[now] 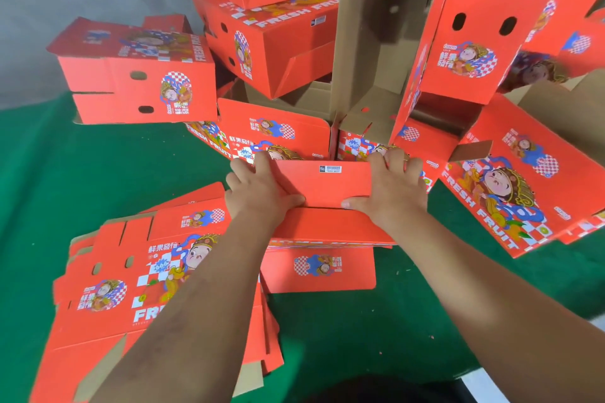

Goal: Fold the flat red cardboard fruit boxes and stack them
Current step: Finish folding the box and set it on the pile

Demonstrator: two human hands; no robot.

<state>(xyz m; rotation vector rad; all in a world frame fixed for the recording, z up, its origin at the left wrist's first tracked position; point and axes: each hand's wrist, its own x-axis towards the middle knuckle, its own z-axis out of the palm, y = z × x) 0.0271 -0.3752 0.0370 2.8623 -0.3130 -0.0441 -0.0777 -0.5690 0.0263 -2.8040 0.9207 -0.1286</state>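
Note:
A red cardboard fruit box (322, 186) stands in front of me on the green table, its plain red flap with a barcode label facing up. My left hand (258, 190) grips the flap's left end, thumb on top and fingers over the far edge. My right hand (391, 185) grips the right end the same way. A printed flap (319, 268) of this box hangs toward me. A pile of flat red boxes (137, 275) lies at the near left, partly under my left forearm.
Folded red boxes are heaped at the back: one on its side at the left (137, 75), several stacked in the middle (271, 33), an open brown-lined one (379, 49), more on the right (510, 180). Green cloth (65, 180) covers the table.

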